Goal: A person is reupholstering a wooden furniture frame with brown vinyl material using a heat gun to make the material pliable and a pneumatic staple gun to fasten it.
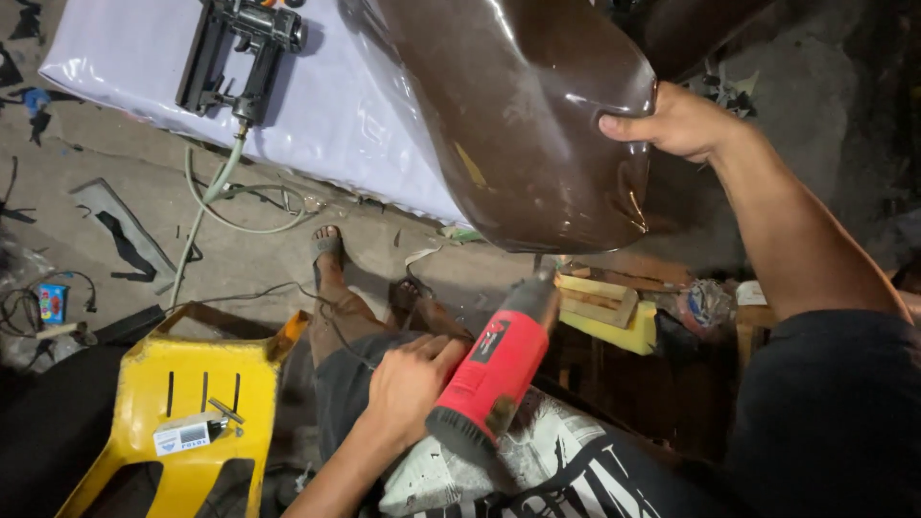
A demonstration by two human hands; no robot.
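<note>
yellow plastic showed at the far left, where a broken chair (182, 403) sat on the concrete floor (240, 259) with a small white digital device (188, 435) lying on its seat. above it, a pale green air hose (206, 206) ran across the floor up to a black pneumatic stapler (240, 53) that rested on a sheet of white vinyl (345, 105). near the middle, the person's sandalled feet (328, 247) stood on the floor just below the white sheet's edge.

the left hand (408, 384) was closed around the body of a red heat gun (494, 360), fingers wrapped over its near side. the gun lay tilted over the person's lap, its dark rear end low and its nozzle (539, 288) aimed up and to the right, close under the lower edge of a brown vinyl-covered seat (523, 125). whether the nozzle touched the cover could not be told.

the brown seat was held up in the air, above the floor and partly in front of the white sheet, its glossy cover wrinkled at the lower right corner. the right hand (676, 120) clamped its right edge, thumb on the near face and fingers hidden behind. below that arm, yellow wooden offcuts (604, 312) lay stacked beside a crumpled wrapper (705, 302).
</note>
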